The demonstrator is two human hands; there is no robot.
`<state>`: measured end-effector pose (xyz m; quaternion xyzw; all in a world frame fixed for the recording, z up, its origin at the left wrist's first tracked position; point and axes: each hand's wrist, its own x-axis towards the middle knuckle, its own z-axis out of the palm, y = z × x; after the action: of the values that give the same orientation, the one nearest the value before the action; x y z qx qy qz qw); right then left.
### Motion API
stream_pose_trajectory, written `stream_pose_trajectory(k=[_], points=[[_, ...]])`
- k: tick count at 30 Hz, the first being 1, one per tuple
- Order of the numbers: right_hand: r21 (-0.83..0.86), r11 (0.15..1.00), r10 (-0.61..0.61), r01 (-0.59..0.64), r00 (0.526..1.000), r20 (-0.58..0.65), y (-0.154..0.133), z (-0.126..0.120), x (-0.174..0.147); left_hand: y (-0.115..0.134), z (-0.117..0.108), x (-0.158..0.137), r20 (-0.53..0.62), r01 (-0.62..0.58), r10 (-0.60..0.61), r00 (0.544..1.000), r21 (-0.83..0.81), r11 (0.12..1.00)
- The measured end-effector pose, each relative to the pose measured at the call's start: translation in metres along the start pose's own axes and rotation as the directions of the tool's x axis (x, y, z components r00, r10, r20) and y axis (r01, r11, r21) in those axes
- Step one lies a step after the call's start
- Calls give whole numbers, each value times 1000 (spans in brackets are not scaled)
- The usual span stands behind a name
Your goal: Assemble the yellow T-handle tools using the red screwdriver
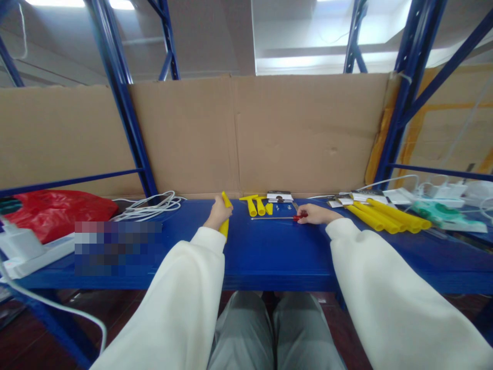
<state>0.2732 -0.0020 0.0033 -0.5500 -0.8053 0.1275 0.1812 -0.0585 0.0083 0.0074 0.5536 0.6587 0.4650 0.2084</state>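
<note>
- Yellow piece: grasped in the left hand, held lengthwise over the blue worktop, left of centre.
- Red-handled screwdriver: its handle is gripped by the right hand; the shaft is pointed left.
- Just beyond the shaft, short yellow parts are laid near a black-and-white card.
- At right, longer yellow tubes are grouped.
- At far left, a white cable coil and red plastic bag are noted.
</note>
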Motion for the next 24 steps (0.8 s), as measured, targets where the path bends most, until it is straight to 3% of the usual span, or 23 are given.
stream_pose_trajectory(k=[3, 8, 16, 24], points=[[-4, 1000, -12, 12, 1000, -25, -2, 1, 0, -3, 3, -2, 82, 13, -15, 997, 20, 1000], [75, 995, -53, 58, 996, -77, -2, 5, 3, -1, 8, -8, 167, -88, 85, 982, 7, 996], [109, 991, -53, 77, 977, -209, -19, 15, 4, 2, 11, -16, 222, -163, 180, 958, -92, 982], [83, 994, -41, 65, 963, -267, -26, 19, 3, 10, 10, -22, 270, -162, 184, 945, -103, 981]])
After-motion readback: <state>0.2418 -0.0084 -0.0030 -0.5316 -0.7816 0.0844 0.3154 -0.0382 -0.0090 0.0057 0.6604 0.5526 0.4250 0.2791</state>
